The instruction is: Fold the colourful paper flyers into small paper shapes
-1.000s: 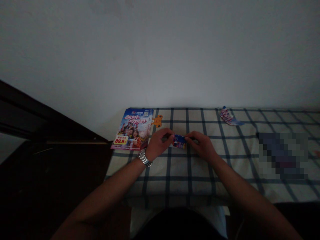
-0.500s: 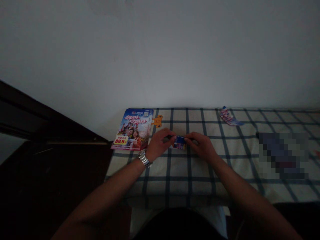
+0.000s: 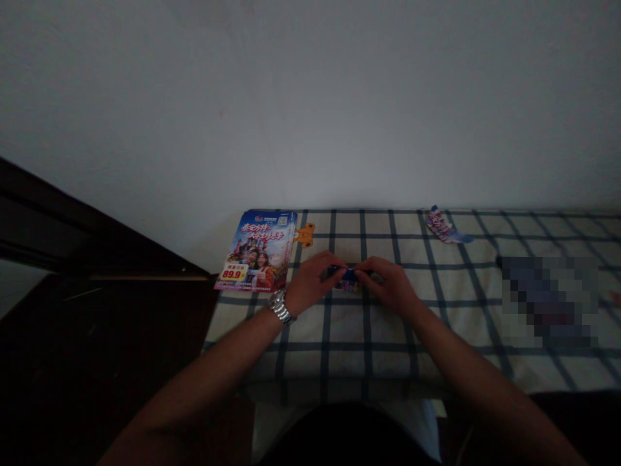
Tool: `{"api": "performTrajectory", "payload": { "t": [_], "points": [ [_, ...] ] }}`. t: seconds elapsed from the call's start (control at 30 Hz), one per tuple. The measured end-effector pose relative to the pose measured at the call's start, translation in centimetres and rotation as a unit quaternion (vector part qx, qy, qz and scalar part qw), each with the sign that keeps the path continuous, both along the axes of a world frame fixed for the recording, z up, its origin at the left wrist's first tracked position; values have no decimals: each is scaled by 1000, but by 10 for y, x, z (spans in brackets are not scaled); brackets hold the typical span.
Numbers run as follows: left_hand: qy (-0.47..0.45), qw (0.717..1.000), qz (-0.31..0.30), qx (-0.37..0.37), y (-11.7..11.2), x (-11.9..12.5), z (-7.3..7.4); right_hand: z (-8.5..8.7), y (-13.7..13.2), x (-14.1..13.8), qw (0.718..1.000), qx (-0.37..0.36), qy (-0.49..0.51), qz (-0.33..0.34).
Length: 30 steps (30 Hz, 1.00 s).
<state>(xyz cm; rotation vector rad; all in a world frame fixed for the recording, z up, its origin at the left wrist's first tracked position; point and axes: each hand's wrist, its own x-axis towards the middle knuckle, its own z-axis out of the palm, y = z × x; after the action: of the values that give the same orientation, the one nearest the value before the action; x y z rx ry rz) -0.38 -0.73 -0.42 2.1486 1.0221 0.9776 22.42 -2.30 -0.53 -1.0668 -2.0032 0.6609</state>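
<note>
Across the worktop (image 3: 466, 285), left to right: flyer stack (image 3: 259, 249), bear cutout (image 3: 305, 235) just beside it, paper piece (image 3: 348, 285) between left fingers (image 3: 334, 278) and right fingers (image 3: 367, 279), torn scrap (image 3: 442, 228) near the wall (image 3: 339, 97).

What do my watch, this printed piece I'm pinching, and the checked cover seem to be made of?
Watch: probably polished metal; its linked band glints. Printed piece: likely paper or thin card, given its colourful print; finish unclear. Checked cover: apparently matte fabric, draping over the edge.
</note>
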Motion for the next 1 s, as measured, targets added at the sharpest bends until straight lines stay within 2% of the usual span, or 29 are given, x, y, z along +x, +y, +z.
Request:
{"api": "performTrajectory", "payload": {
  "t": [0.33, 0.73, 0.9, 1.0],
  "points": [
    [21, 999, -32, -6, -1, 0, 3, -4, 0, 0, 999, 2, -26, 28],
    [25, 999, -34, -11, -1, -1, 3, -5, 1, 0, 999, 3, -38, 36],
    [15, 1000, -14, -16, -1, 0, 1, -6, 1, 1, 999, -6, -21, 29],
    [0, 999, 20, -27, 1, -1, -1, -6, 2, 3, 1000, -12, -8, 4]
  ]
}}
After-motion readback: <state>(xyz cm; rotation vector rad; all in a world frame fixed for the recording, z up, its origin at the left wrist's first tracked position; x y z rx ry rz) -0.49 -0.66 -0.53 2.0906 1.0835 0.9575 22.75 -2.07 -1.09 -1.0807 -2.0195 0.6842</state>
